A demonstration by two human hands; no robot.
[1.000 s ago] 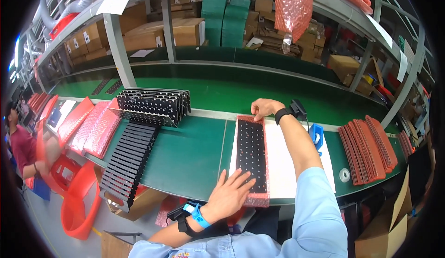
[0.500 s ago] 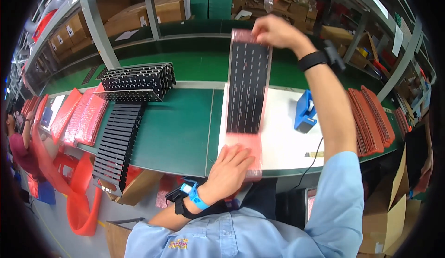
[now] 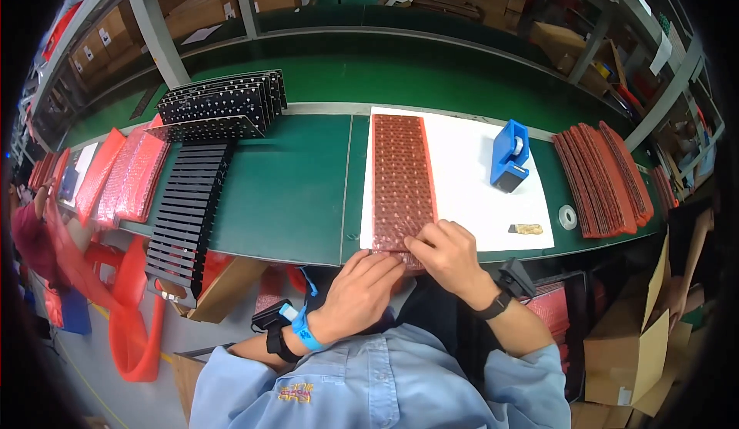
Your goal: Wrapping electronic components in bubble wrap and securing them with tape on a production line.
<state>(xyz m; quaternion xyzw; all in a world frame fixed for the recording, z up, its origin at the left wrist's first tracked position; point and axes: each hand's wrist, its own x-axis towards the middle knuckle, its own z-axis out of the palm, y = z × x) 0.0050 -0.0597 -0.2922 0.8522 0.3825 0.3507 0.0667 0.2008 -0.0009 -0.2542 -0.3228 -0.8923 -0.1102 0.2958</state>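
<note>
Red bubble-wrap sleeve (image 3: 402, 179), long and narrow, lies flat on the white sheet (image 3: 469, 190) at the middle of the green workbench (image 3: 300, 175), its near end at the bench's front edge, where both hands meet it.

Far left: a person in a red top (image 3: 27, 236) at the picture's rim, with red plastic baskets (image 3: 127, 329) on the floor below. On the bench's left end, a row of red bubble-wrapped packs (image 3: 123, 175) lies side by side. Just beside them, black slotted trays (image 3: 188, 206) run toward the front edge, and a stack of black perforated boards (image 3: 223, 102) stands behind them.

Centre: the left hand (image 3: 362, 286), wrist bearing a blue strap, rests palm down with fingers extended over the sleeve's near-left corner, pressing rather than gripping. The right hand (image 3: 450, 256), with a black wristband, is curled, fingertips pinching the sleeve's near edge; whether the sleeve holds a board inside cannot be told from this view.

Right: a blue tape dispenser (image 3: 509, 154) stands on the white sheet, well apart from the sleeve. A small brownish item (image 3: 527, 229) lies near the sheet's front corner, a tape roll (image 3: 568, 216) just beyond it. A fanned pile of dark red sleeves (image 3: 604, 179) occupies the bench's right end. Cardboard boxes (image 3: 623, 344) stand on the floor below.
</note>
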